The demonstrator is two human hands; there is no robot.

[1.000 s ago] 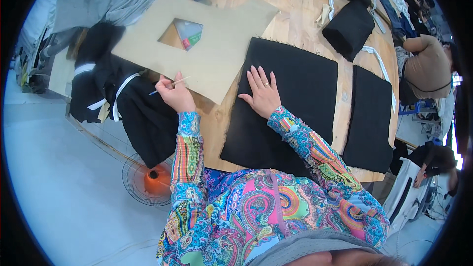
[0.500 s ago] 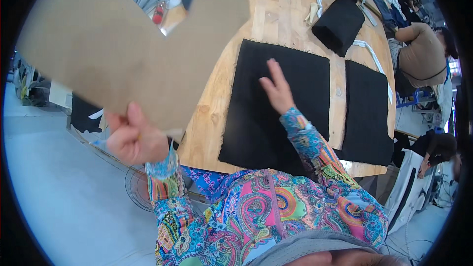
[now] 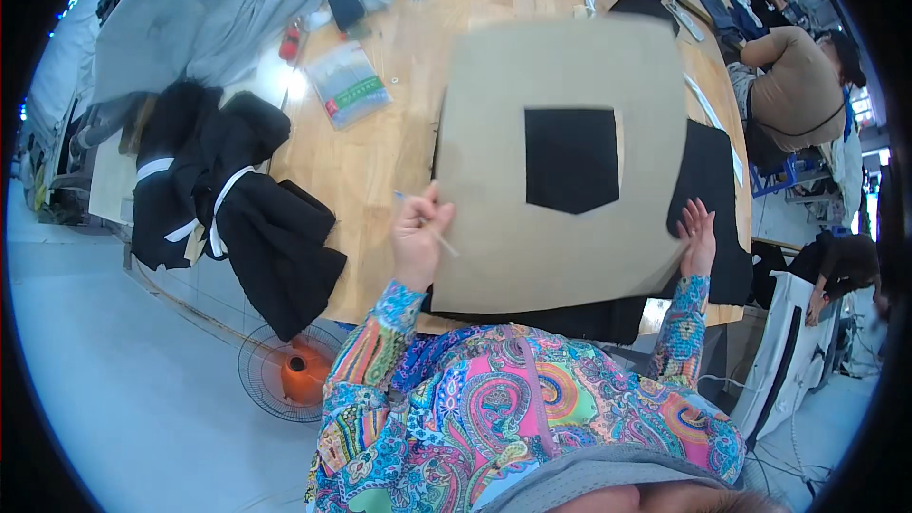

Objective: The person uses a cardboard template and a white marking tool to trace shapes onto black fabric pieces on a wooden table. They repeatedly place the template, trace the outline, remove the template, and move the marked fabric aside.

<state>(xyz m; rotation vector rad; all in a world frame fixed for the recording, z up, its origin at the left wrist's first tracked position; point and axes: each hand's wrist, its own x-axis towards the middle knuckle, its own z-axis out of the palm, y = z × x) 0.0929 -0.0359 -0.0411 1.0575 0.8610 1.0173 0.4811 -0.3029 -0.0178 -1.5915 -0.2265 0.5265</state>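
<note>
A large tan card template (image 3: 489, 237) with a pocket-shaped cutout covers most of a black fabric panel (image 3: 570, 161), which shows through the cutout. My left hand (image 3: 418, 237) is at the template's left edge, its fingers closed round a thin pale pen (image 3: 446, 247) with a blue end. Whether those fingers also grip the card cannot be made out. My right hand (image 3: 698, 237) is beside the template's lower right edge, fingers stretched out over a second black panel (image 3: 712, 180); its thumb is by the card's edge.
Black garment pieces (image 3: 266, 237) with white strips hang over the table's left edge. A clear packet (image 3: 347, 85), a red item (image 3: 290, 41) and grey cloth (image 3: 218, 19) lie at the far left. An orange fan (image 3: 302, 375) stands below. Another person (image 3: 803, 85) sits at the right.
The template has come from the upper left onto the black panel. My left hand has moved right and inward; my right hand has left the panel and moved right and down.
</note>
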